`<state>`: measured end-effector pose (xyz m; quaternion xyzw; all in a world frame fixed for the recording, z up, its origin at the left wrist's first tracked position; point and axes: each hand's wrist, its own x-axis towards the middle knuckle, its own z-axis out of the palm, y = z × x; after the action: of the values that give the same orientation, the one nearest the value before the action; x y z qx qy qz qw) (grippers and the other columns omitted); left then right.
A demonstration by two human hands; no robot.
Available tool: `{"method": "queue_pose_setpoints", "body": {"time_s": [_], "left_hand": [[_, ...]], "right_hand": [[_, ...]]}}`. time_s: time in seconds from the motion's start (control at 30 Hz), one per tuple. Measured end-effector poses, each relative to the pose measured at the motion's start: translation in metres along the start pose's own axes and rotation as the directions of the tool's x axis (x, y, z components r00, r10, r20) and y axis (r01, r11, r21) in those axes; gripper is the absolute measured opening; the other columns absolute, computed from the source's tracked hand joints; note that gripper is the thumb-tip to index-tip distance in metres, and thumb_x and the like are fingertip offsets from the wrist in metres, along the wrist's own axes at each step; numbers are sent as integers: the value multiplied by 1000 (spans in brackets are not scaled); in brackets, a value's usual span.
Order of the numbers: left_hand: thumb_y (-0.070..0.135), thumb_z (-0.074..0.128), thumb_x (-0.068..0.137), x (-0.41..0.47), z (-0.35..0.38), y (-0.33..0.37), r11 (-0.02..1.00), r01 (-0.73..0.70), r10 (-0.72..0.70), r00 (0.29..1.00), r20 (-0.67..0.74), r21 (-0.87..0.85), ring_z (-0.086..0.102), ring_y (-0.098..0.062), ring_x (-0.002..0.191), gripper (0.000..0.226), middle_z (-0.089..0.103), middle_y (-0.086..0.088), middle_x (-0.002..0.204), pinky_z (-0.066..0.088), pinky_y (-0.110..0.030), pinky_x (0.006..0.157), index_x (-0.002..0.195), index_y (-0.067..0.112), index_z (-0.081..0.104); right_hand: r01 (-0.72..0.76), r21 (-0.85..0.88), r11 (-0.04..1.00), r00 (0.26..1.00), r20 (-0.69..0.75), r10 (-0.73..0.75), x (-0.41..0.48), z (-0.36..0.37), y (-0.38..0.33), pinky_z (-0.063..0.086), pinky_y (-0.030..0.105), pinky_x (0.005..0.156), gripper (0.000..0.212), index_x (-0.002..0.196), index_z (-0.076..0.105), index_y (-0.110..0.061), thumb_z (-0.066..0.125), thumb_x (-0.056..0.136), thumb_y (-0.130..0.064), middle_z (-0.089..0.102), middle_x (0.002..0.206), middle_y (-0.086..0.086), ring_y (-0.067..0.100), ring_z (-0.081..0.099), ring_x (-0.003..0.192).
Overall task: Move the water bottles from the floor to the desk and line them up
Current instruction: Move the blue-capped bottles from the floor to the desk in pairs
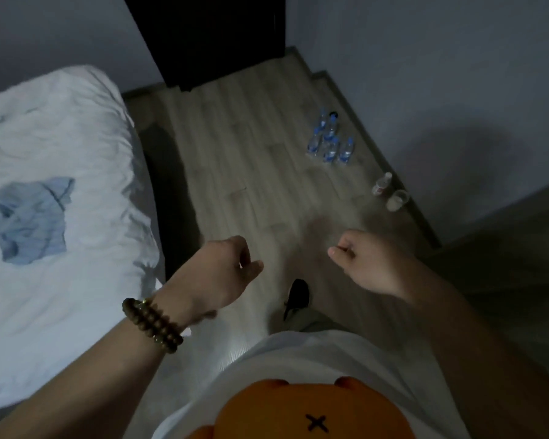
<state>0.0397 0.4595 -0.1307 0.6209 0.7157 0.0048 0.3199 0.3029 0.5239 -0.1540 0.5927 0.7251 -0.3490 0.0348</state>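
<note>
- Bottles [328, 141]: clear, blue labels, standing upright in a tight cluster on the wood floor [251, 185], near the right wall; exact count unclear.
- A separate small bottle with a red label [382, 184] and a cup [397, 200] stand by the skirting, a little nearer than the cluster.
- Left hand [225, 267]: fingers loosely curled, empty, in the air well short of the bottles. Bead bracelet [152, 324] on the wrist.
- Right hand [368, 264]: also loosely curled, holding nothing, level with the left.
- Dark shoe [297, 296] on the floor between the hands.
- Bed [61, 264] with white bedding at left, dark door [210, 39] at the far end.
</note>
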Motion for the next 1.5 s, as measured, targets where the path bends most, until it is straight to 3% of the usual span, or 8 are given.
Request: {"method": "queue_pose_setpoints", "body": {"time_s": [0.33,0.5,0.63,0.8,1.07,1.2,1.3,1.5], "left_hand": [[47,57,100,150,-79,73,996,-90,90,996,18,3,63,-6,72,18,63,7,85,50,-21,62,97,29,55],[48,58,99,218,-104,68,993,-113,110,991,80,39,63,-4,65,21,64,7,79,50,-19,59,95,28,55],[50,58,98,280,-133,50,990,-130,124,987,100,48,62,-2,63,21,64,8,77,48,-18,57,89,33,52],[49,58,99,366,-187,27,977,-193,180,973,145,87,63,-9,66,22,65,6,78,59,-29,66,90,30,53],[50,58,98,499,-267,29,934,-330,306,936,172,139,63,-9,69,24,64,6,78,60,-34,68,91,27,57],[48,59,98,548,-270,50,911,-387,341,901,266,144,63,-10,73,24,65,5,81,59,-35,72,90,25,57],[47,61,98,586,-265,74,891,-428,366,873,323,149,63,-9,74,25,65,4,81,58,-32,72,91,23,57],[47,61,97,673,-260,136,856,-484,396,840,372,182,62,-11,77,26,65,3,83,57,-36,73,88,23,56]], "right_hand": [[35,-57,998,996,-83,-40,134,-135,-27,35,29,63,30,92,61,-17,51,103,-43,60,79,-5,16,59,77],[-27,-10,1000,998,-65,27,187,-155,-25,47,29,65,32,83,59,-24,50,100,-49,63,75,-7,8,60,71],[-77,-32,997,996,-39,75,238,-163,-33,39,26,58,32,84,58,-26,48,100,-51,64,80,-8,7,59,72],[-165,53,985,984,-54,167,301,-183,-64,51,30,69,28,82,58,-29,50,100,-49,65,81,-10,9,62,75],[-254,197,947,960,-67,271,382,-215,-99,53,39,71,30,88,62,-15,47,101,-38,66,80,0,15,63,72],[-302,222,927,946,-54,321,409,-227,-83,42,26,57,29,88,59,-20,45,103,-40,62,77,-6,5,58,66],[-351,214,911,927,-56,370,432,-236,-57,33,21,55,26,86,54,-29,44,105,-43,59,75,-9,1,54,66],[-377,243,894,915,-50,399,500,-269,9,44,25,62,25,86,54,-28,44,106,-41,57,79,-8,7,57,71]]}}
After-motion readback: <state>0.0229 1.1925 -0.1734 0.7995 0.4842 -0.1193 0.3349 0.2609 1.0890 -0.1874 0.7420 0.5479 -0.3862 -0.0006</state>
